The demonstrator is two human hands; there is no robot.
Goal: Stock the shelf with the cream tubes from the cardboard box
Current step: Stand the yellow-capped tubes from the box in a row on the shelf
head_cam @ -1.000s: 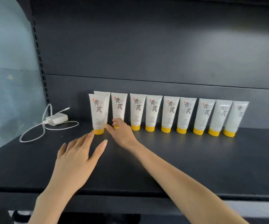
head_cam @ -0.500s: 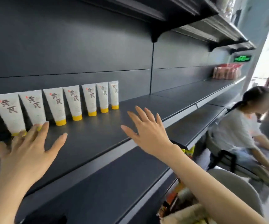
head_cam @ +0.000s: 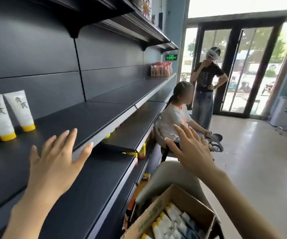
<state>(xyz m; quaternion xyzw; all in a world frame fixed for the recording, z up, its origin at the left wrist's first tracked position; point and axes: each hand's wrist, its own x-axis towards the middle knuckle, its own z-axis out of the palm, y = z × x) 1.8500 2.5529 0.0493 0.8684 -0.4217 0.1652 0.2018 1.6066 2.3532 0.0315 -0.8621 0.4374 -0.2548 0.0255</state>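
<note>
Nothing is held in either grip. The left hand (head_cam: 56, 163) is spread wide, fingers straight and apart, over the front edge of the shelf (head_cam: 80, 116); whether the shelf is touched cannot be told. The right hand (head_cam: 191, 150) is likewise opened wide in the air, with the cardboard box (head_cam: 156, 211) below it at about seven o'clock. Inside the open box, boxed tubes (head_cam: 169, 223) are seen lying side by side, white with yellow caps. On the shelf, at about eleven o'clock from the left hand, cream tubes (head_cam: 19, 109) are stood on their yellow caps near the back panel, the row cut off by the view's edge. At eleven o'clock from the right hand a seated person (head_cam: 173, 118) is seen, with a standing person (head_cam: 204, 78) beyond, beside glass doors (head_cam: 253, 69). Red packets (head_cam: 160, 69) are stacked at the shelf's far end.
</note>
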